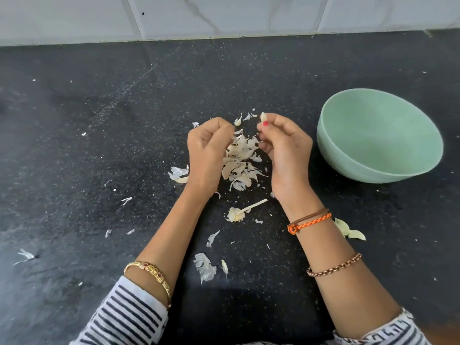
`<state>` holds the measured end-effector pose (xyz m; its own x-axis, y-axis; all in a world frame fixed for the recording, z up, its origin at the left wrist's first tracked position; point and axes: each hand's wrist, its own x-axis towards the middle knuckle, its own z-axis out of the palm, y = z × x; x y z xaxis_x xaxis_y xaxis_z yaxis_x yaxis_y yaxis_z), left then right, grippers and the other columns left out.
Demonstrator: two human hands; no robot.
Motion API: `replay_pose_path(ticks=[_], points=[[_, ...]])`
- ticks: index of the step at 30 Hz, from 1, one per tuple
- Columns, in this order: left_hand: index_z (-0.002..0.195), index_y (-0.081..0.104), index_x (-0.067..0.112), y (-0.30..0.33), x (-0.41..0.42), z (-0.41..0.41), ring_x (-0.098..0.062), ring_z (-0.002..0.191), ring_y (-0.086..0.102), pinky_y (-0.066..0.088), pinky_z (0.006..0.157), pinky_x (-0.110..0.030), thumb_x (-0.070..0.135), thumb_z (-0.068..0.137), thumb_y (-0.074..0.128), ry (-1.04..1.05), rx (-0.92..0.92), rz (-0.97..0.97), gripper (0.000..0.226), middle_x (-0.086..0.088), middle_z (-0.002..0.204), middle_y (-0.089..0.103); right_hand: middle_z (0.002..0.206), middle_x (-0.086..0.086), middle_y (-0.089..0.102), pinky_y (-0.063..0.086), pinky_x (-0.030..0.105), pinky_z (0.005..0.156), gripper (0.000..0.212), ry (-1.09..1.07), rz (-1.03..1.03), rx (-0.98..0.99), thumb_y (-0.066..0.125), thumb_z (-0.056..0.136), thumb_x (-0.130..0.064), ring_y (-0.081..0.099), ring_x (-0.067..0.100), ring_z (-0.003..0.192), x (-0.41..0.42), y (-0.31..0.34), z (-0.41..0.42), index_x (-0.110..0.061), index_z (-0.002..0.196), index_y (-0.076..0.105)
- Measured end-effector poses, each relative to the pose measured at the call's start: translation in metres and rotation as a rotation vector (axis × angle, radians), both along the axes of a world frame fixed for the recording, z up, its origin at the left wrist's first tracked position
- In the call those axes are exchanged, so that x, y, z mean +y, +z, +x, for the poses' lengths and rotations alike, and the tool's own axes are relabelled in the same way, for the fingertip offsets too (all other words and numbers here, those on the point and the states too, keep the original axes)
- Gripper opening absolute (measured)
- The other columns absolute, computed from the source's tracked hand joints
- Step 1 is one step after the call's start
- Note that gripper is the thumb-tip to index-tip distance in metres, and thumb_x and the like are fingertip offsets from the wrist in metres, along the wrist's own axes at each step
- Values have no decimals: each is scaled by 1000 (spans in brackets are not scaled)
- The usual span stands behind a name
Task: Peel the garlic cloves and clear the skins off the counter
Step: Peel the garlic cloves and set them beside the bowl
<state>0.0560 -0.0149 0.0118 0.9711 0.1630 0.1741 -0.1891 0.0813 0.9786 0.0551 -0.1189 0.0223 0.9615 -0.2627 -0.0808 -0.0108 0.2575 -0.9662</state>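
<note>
From the head view, both hands work over a loose heap of garlic skins (240, 160) on the black counter (99, 120), which serves here as the landmark. The right hand (286, 150), just right of the heap, pinches a garlic clove (263, 116) at its fingertips, held up at the heap's far edge, probably so that flakes pulled off fall onto the same pile. The left hand (207, 153), at the heap's left side, has its fingers curled inward toward the skins; whether it grasps any I cannot tell, since the fingertips are hidden.

A pale green bowl (423, 135) stands well right of the heap, within reach of the right hand. Its visible inside shows no cloves. It looks placed to receive the peeled cloves.

The bare garlic stem (240, 212) lies just nearer the person than the heap. Stray skins scatter around it. These will need gathering once peeling is done.
</note>
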Motion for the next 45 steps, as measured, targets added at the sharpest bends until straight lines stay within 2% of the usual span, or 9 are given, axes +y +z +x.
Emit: replay_pose_path(ticks=[5,7,9,13,18,24,29,40,45], points=[[43,33,-2,-11,8,6,-7,46,23,22,45,-21,18,78,55,74,-79,238,45,-11,43,26,72,-12,66,50,16,67,22,-20,-263,-118,58,83,5,60,-4,67,-4,-4,1,-13,83,71],[53,52,-1,-13,8,6,-9,48,36,33,49,-22,17,81,61,82,-86,306,35,-13,47,47,76,-11,67,50,16,68,22,-22,-326,-153,59,83,5,61,-4,70,-5,-6,2,-11,86,72],[73,64,13,-11,6,5,-6,57,48,41,57,-18,12,80,67,58,-89,236,7,1,62,60,76,-9,67,47,14,66,23,-12,-367,-196,59,82,7,60,-5,68,-6,-7,1,-12,88,72],[86,61,21,-10,7,6,3,64,51,43,62,-14,1,80,68,36,-116,155,22,7,75,61,76,-10,68,47,11,66,23,39,-425,-214,60,82,6,62,-4,69,-4,-9,2,-12,89,72],[85,59,24,-9,8,7,4,65,50,42,61,-12,-3,82,65,15,-121,207,27,9,76,58,72,-10,66,47,10,64,18,57,-443,-226,64,80,7,61,-5,65,-3,-11,2,-5,90,72],[85,59,24,-10,7,7,4,65,49,41,62,-11,-2,82,64,4,-110,231,27,10,76,56,64,-13,63,49,13,61,25,29,-468,-272,64,77,9,61,0,59,-4,-9,0,-15,83,68],[88,59,23,-8,8,6,4,65,51,42,61,-10,-4,82,63,1,-118,217,28,7,76,57,65,-11,65,52,17,63,28,63,-464,-280,66,78,7,63,8,61,-6,-7,0,-20,83,65],[90,58,18,-13,8,8,4,65,47,39,62,-9,-1,81,60,-7,-161,299,22,13,75,52,64,-6,66,48,12,63,26,96,-424,-234,69,76,5,63,4,62,-5,-6,0,-19,84,65],[88,54,25,-13,9,9,5,65,46,39,63,-9,-4,83,55,-81,-160,301,30,11,76,50,66,-3,67,49,13,65,25,117,-432,-231,68,77,6,65,8,64,-7,-5,-1,-16,86,65]])
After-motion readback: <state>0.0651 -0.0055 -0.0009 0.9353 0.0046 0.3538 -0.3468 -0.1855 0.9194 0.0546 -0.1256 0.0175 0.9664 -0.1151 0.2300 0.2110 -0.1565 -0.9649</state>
